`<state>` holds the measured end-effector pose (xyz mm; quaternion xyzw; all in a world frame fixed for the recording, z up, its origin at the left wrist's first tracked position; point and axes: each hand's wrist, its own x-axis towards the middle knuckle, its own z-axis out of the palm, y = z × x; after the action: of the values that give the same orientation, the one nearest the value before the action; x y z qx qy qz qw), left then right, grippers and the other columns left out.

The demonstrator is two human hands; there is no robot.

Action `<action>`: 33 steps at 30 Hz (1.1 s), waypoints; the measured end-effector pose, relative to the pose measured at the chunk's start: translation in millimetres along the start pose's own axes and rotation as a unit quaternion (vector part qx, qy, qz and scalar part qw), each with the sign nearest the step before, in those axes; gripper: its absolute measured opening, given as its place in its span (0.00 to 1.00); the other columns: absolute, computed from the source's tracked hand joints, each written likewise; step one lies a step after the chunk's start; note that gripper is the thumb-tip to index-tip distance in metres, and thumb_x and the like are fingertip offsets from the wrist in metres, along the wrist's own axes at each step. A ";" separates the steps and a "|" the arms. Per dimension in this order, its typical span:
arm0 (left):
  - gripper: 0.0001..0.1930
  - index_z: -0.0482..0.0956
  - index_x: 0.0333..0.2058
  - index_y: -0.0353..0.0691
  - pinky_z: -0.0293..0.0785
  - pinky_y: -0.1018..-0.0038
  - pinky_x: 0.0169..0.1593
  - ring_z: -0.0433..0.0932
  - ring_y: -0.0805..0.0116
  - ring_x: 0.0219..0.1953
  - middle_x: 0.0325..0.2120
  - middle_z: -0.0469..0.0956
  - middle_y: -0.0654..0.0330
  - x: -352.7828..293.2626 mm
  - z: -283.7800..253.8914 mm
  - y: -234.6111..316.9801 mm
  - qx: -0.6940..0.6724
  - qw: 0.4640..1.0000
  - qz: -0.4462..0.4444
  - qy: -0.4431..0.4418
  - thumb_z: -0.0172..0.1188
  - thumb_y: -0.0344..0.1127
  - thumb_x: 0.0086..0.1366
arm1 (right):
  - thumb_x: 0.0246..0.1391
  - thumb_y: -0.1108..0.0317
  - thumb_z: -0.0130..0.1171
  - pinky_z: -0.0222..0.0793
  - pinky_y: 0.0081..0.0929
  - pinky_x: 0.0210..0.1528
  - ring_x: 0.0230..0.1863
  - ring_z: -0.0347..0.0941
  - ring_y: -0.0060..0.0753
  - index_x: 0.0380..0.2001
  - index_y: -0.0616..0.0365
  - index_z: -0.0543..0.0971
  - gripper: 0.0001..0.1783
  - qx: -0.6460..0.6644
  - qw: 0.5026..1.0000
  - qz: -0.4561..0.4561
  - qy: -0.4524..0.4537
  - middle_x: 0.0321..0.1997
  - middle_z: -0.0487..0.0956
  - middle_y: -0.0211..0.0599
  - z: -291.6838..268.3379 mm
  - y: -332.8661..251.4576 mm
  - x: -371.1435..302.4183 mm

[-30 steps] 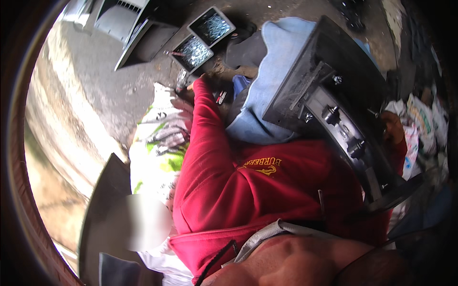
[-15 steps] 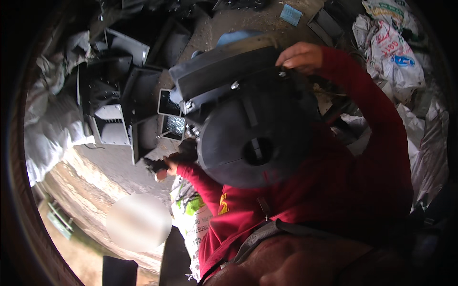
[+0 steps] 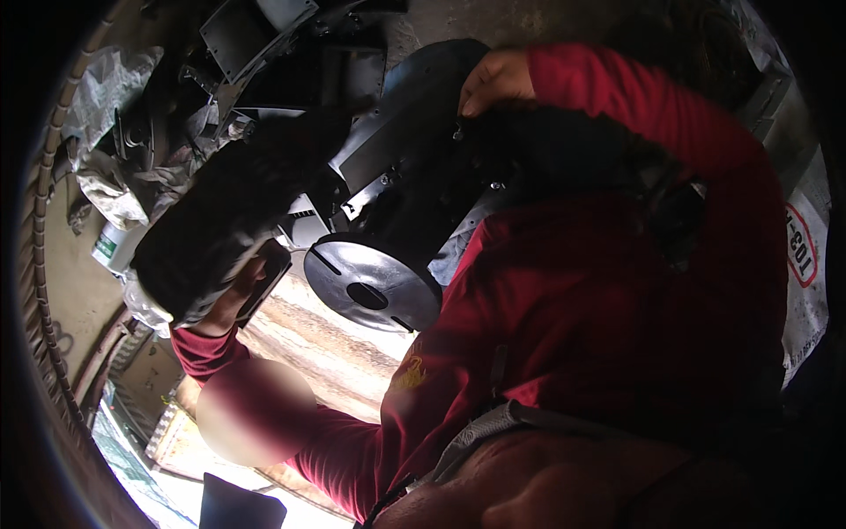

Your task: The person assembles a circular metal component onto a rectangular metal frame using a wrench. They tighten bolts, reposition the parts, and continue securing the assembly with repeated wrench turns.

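My left hand [image 3: 236, 291] is raised at the left, wrapped around a bulky black power drill [image 3: 220, 220]. The drill is blurred and close to the camera, and most of my fingers are hidden behind it. In front of my body rests a black assembly with a flat panel [image 3: 388, 145] and a round disc [image 3: 401, 286] that has a central hole and slots. Small shiny screws [image 3: 495, 186] stand along the assembly. At its far upper edge my right hand [image 3: 493, 84] pinches with bent fingers, close to another screw [image 3: 458, 134]. Whatever lies between those fingertips cannot be made out.
Grey and black housings [image 3: 256, 40] are heaped at the far left. Crumpled plastic bags [image 3: 115, 97] and a white-and-green container [image 3: 113, 245] lie beyond the drill. A printed white sack [image 3: 804, 264] stands at the right. A dark panel [image 3: 240, 504] juts in at the bottom.
My left hand has lifted the drill from beside the assembly up and to the left. The view has turned, and the disc now shows tilted. My right hand stays at the panel's far edge.
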<state>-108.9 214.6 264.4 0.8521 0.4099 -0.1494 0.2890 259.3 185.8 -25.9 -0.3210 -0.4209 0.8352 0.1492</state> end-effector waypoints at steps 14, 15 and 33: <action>0.31 0.63 0.58 0.33 0.71 0.69 0.52 0.75 0.64 0.48 0.50 0.73 0.50 108.2 23.3 64.1 -0.037 0.960 0.152 -0.231 0.64 0.28 0.56 | 0.54 0.60 0.59 0.53 0.17 0.13 0.12 0.60 0.12 0.39 0.56 0.79 0.13 -0.044 0.998 0.028 -0.025 0.14 0.69 0.19 -4.7 -7.2 0.7; 0.32 0.62 0.58 0.33 0.71 0.69 0.53 0.74 0.64 0.48 0.50 0.73 0.50 108.2 25.5 65.8 -0.037 0.959 0.152 -0.234 0.64 0.28 0.55 | 0.54 0.60 0.59 0.54 0.17 0.13 0.12 0.60 0.12 0.39 0.56 0.79 0.13 -0.054 0.998 0.026 -0.020 0.14 0.69 0.19 -3.3 -6.4 1.4; 0.45 0.57 0.62 0.30 0.72 0.71 0.54 0.76 0.64 0.49 0.51 0.73 0.50 126.5 13.9 98.7 -0.022 0.959 0.152 -0.239 0.73 0.30 0.48 | 0.53 0.56 0.58 0.49 0.19 0.13 0.11 0.54 0.14 0.29 0.47 0.79 0.09 -0.049 0.996 0.066 -0.027 0.12 0.62 0.17 -5.8 -14.0 -2.0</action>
<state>46.7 234.5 227.8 0.8369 0.1978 -0.2942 0.4170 264.4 196.7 -16.5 -0.3323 -0.4429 0.8300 0.0667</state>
